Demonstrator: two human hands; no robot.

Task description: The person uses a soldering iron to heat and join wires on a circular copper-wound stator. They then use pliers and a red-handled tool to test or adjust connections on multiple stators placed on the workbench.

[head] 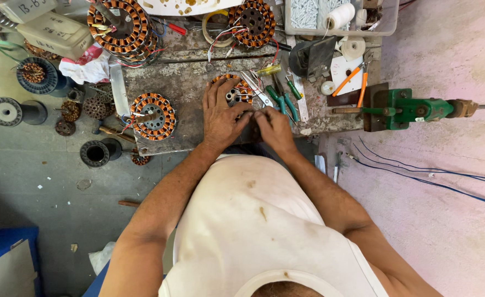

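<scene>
The person wears a sleeveless white undershirt (253,220), faintly stained with small brownish spots, leaving both arms bare from shoulder to fingertips.

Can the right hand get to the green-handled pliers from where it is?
Probably yes: the right hand sits just beside the green-handled pliers, with nothing lying between them on the bench.

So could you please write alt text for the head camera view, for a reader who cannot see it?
Seen from above, a person's left hand rests on a copper-wound stator on a worn workbench, the right hand pinching beside it. Green-handled pliers, more stators and a green vise surround them.
</scene>
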